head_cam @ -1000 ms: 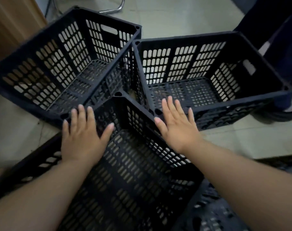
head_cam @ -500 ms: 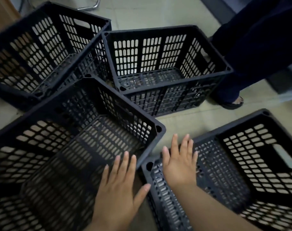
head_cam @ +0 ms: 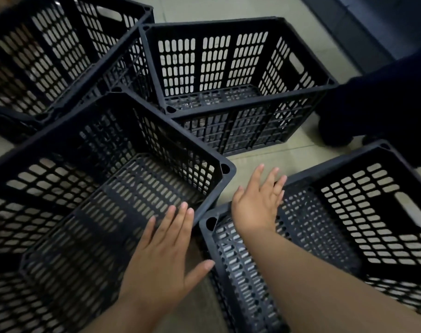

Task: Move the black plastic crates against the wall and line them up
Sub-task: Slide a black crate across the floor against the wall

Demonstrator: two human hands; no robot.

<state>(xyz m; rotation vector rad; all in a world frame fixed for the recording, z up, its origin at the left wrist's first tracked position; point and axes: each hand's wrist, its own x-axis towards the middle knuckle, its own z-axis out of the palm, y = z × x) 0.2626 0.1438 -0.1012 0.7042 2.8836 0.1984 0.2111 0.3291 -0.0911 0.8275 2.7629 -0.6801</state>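
Several black slotted plastic crates stand open on the tiled floor. One crate (head_cam: 67,51) sits at the far left, another (head_cam: 248,102) at the top centre with its corner touching it. A third crate (head_cam: 46,145) lies near left, a fourth (head_cam: 385,164) near right. My left hand (head_cam: 166,258) hovers flat, fingers spread, over the near-left crate's right edge and the gap beside it. My right hand (head_cam: 257,203) is spread over the near-right crate's left corner. Neither hand grips anything.
A person in dark trousers (head_cam: 382,102) stands at the right, close to the top-centre and near-right crates. A dark wall base or cabinet (head_cam: 363,22) runs across the top right. Pale floor tile (head_cam: 250,159) shows between the crates.
The view has swung right from the three touching crates, bringing the near-right crate into sight. My hands left the near-left crate's far rims and now hover over the gap between the near crates.
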